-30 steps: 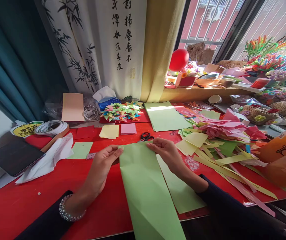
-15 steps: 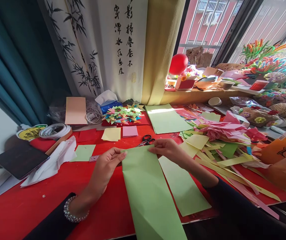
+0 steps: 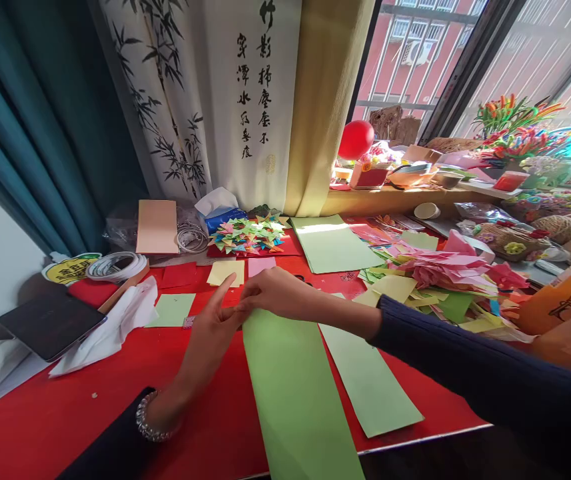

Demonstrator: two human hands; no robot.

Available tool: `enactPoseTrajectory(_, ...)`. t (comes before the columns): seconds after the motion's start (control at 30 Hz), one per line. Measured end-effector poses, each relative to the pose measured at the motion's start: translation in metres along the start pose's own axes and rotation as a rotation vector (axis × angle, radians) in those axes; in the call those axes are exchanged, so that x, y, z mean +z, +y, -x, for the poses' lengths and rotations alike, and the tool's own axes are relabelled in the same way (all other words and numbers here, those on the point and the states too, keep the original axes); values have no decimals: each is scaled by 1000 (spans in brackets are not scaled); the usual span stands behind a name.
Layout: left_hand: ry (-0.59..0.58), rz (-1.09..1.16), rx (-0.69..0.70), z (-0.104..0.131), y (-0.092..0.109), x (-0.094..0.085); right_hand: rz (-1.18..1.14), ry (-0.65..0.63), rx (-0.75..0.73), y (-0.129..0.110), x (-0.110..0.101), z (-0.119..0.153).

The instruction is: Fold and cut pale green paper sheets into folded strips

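A long strip of green paper (image 3: 300, 393) runs from the middle of the red table toward me and past the bottom of the view. My right hand (image 3: 278, 293) reaches across to its far left corner, fingertips pinched together there. At that same corner is my left hand (image 3: 212, 340), its index finger raised and its thumb against the paper's edge, meeting the right fingertips. The exact grip of the left fingers is partly hidden. Beside the strip lies a paler green sheet (image 3: 375, 387). Scissors (image 3: 301, 278) show only in part behind my right hand.
Folded paper pieces (image 3: 248, 235) are heaped at the back, near a stack of green sheets (image 3: 335, 250). Pink and yellow scraps (image 3: 445, 267) pile up on the right. A black flat object (image 3: 52, 327) and white tape rolls (image 3: 118, 265) lie left on the red table (image 3: 130, 400).
My right hand has moved left along the paper's far edge, from its right corner to its left corner beside my left hand. My left index finger has lifted. The view has tilted up slightly.
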State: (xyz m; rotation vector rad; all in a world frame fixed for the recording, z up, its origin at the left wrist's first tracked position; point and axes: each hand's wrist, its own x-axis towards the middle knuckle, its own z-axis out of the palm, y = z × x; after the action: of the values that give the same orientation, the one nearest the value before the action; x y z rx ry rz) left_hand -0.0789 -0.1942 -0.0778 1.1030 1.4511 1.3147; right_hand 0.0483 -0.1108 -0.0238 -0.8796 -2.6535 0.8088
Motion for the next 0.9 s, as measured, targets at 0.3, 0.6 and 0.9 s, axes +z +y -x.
enactPoseTrajectory(0.3,47,11,32,-6,-7,0,211,60,-7,-6,1,-8)
enactPoseTrajectory(0.6,92,-79,37,-1,0,2,229,255,25,1,-26,-26)
enactPoseTrajectory(0.9,33,-95,-31,-4,-15,4,268,423,67,19,-62,-35)
